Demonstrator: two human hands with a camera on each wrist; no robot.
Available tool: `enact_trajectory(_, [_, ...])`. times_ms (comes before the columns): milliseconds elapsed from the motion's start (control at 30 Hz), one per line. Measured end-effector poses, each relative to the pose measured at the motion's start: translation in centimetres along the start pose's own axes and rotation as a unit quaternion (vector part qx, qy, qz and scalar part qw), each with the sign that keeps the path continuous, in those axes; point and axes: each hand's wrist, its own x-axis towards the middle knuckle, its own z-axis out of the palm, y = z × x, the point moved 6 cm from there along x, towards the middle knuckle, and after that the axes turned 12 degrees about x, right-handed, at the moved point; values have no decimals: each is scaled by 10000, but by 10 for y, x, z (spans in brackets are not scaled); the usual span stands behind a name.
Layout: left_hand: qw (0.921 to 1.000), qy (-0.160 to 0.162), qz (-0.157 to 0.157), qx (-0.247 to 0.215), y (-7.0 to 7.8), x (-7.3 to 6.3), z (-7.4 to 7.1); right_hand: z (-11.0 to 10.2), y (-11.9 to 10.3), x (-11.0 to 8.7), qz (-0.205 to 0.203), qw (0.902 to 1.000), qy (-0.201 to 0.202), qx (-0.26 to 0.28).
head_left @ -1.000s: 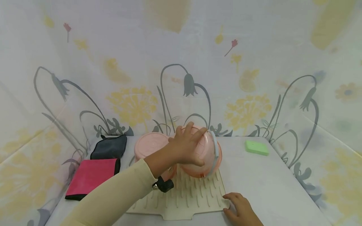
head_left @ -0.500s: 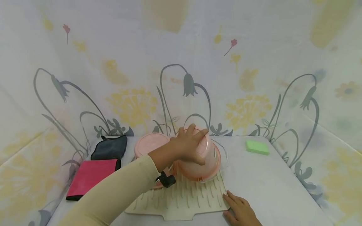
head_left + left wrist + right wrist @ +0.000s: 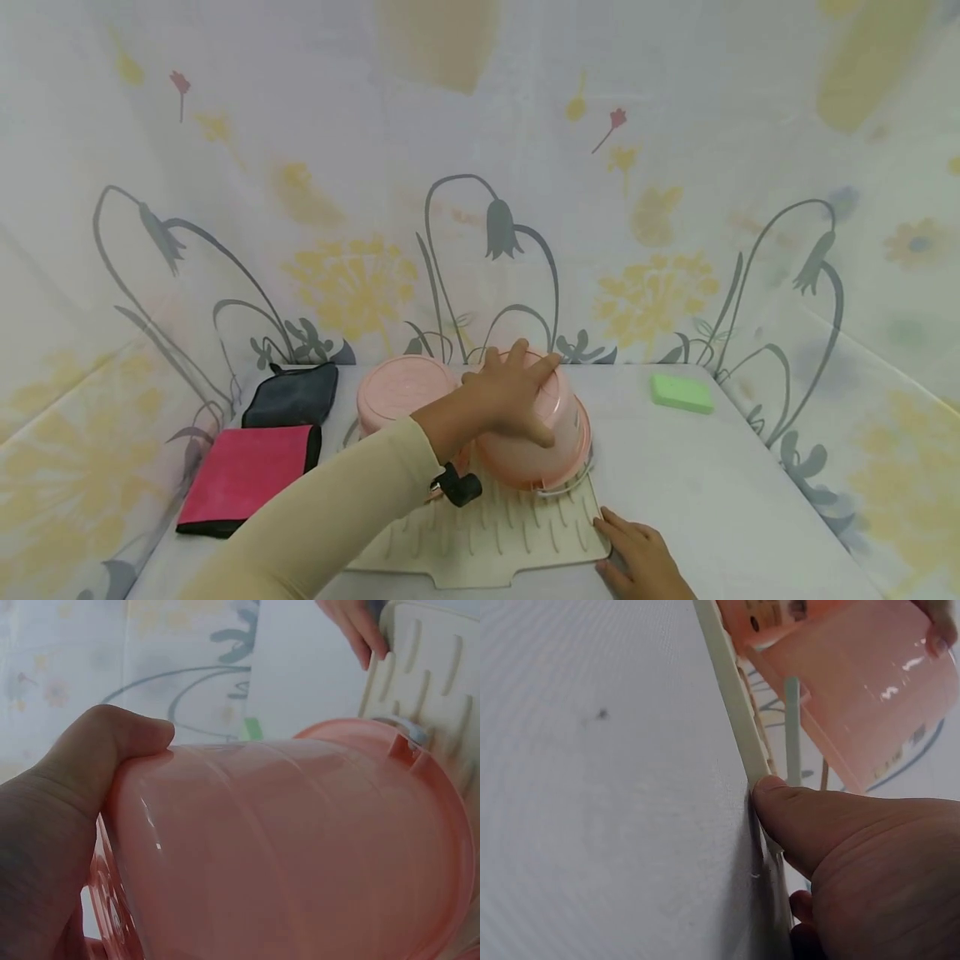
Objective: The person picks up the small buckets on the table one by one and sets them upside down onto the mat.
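Note:
My left hand (image 3: 517, 396) grips the base of an upside-down pink bucket (image 3: 292, 847), its thumb (image 3: 142, 735) pressed along the side. The bucket leans, and its rim stands partly off the cream draining board (image 3: 480, 550). A pale handle (image 3: 793, 731) hangs from that rim. Beside it on the board, a second upturned pink bucket (image 3: 405, 387) is partly hidden by my left arm. At the board's front right corner, my right hand (image 3: 641, 554) touches the edge with fairly straight fingers; its thumb (image 3: 780, 799) rests against the board's side.
On the left of the white table (image 3: 720, 500) lie a pink pouch with black edging (image 3: 251, 475) and a dark pouch (image 3: 292, 396). A green sponge (image 3: 681, 393) lies at the back right. A flower-printed curtain (image 3: 480, 275) stands behind.
The held bucket has shifted slightly toward the front right. Its handle has swung from the bucket's right side down to the front. My right fingers have flattened against the board's edge.

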Motion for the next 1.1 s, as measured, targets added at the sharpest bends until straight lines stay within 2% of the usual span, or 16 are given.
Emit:
enact_trajectory(200, [10000, -43, -66, 47, 3, -3, 4, 2, 3, 0, 97, 9998, -66, 174])
enact_trajectory(500, [9997, -132, -101, 172, 10, -5, 4, 1, 4, 0, -49, 9999, -46, 98])
enact_trajectory(700, [9997, -108, -124, 169, 11, 2, 7, -2, 3, 2, 141, 9995, -192, 188])
enact_trajectory(967, [9998, -78, -135, 100, 11, 11, 11, -3, 3, 2, 163, 9995, -126, 251])
enact_trajectory(1100, [9999, -66, -159, -6, 7, 16, 14, -4, 3, 2, 387, 9984, -125, 396])
